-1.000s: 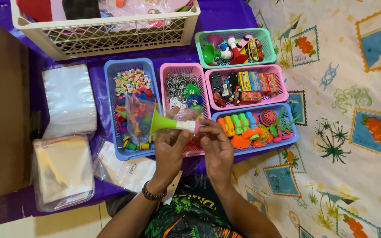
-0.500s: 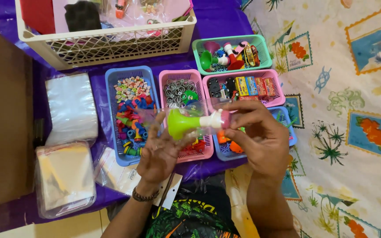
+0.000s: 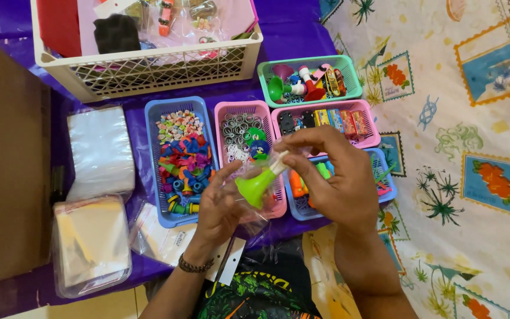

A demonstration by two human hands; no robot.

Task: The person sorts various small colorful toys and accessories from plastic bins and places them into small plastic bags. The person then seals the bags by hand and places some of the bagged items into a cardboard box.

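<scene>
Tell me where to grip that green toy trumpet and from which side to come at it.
Grip the green toy trumpet by its narrow white stem, coming from the upper right, as the right hand does. The stem is slim enough for fingertips to pinch, while the flared green bell is wide and points down-left toward the left hand and its clear bag.

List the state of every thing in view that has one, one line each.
green toy horn: held by both hands, bell end toward the camera
clear plastic bag: open, in left hand
right hand: fingers pinching the horn's white end
white basket: filled
blue tray: full of small toys
pink tray: holds metal rings
</scene>
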